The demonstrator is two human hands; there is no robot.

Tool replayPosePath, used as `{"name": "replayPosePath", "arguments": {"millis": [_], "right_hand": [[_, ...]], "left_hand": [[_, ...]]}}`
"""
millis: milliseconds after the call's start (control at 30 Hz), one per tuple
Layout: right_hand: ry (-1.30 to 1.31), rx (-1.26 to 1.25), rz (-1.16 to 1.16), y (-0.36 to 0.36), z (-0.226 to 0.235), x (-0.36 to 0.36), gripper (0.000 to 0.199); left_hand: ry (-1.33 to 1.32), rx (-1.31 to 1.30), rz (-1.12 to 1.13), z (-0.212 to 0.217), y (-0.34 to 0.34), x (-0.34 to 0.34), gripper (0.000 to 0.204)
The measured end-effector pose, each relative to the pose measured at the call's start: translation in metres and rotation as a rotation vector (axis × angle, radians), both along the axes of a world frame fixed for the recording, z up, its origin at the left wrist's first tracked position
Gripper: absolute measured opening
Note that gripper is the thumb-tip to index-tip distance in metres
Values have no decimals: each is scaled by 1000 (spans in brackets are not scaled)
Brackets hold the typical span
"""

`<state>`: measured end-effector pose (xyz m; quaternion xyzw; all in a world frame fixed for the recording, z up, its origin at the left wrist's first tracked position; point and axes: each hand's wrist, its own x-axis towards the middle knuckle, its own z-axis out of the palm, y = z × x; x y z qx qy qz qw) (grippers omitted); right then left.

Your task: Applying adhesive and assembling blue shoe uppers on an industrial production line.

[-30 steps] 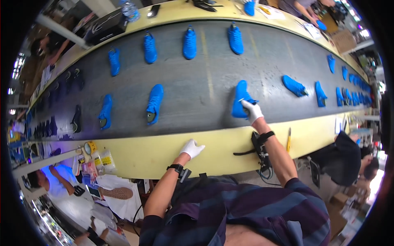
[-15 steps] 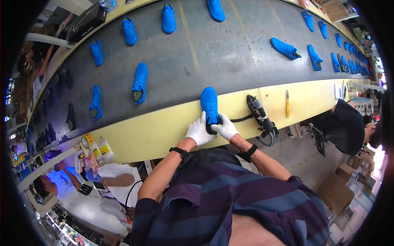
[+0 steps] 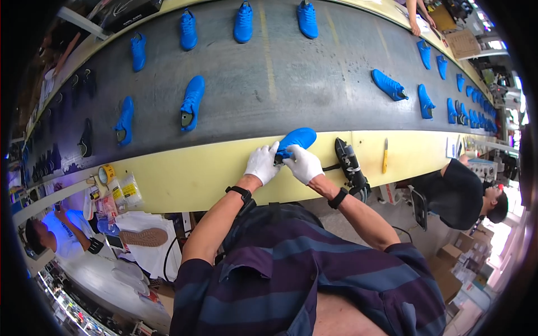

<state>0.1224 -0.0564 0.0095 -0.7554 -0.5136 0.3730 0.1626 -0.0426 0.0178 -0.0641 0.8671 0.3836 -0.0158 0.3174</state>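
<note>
A blue sneaker (image 3: 298, 138) lies slanted over the yellow ledge, its toe pointing to the far right. My left hand (image 3: 262, 163), in a white glove, closes on the heel end near the dark opening. The gloved right hand (image 3: 304, 164) grips the shoe's near side by the collar, fingers bent; its fingertips are partly hidden. To the right of that hand a black hand tool (image 3: 350, 163) with a hose rests on the ledge. Farther right lies a yellow utility knife (image 3: 385, 155).
The grey conveyor belt (image 3: 235, 101) beyond the yellow ledge (image 3: 185, 179) carries several blue sneakers, some in pairs of rows. At the left stand a tape roll (image 3: 106, 173) and a brown shoe sole (image 3: 144, 237). A co-worker in black (image 3: 457, 193) sits at the right; another person's hand (image 3: 415, 27) reaches in at the far edge.
The sneaker has turned from pointing straight away to slanting toward the far right. My right hand has shifted slightly right and my left hand slightly left. Another person's hands now show at the far edge.
</note>
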Motion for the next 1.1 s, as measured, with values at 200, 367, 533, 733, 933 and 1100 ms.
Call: {"name": "replayPosePath", "arguments": {"millis": [200,367,533,733,933,1100], "right_hand": [[-297,-188,519,57,-2,1,26],[-515,-327,738,70,-24,-12,28],[-531,-287,832,79,-20,-35,29],[-411,-86,532,44,-18,-16,20],[-289,122,106,1,-46,-23,19],[-137,178,37,-18,-53,-19,16]], "left_hand": [[64,-78,74,-9,-10,0,55],[-11,-2,47,-35,-29,-1,50],[-48,-39,140,-41,-34,-12,36],[35,-95,108,-41,-31,-4,39],[52,-162,183,-21,-26,6,47],[77,-84,184,-19,-32,11,49]]}}
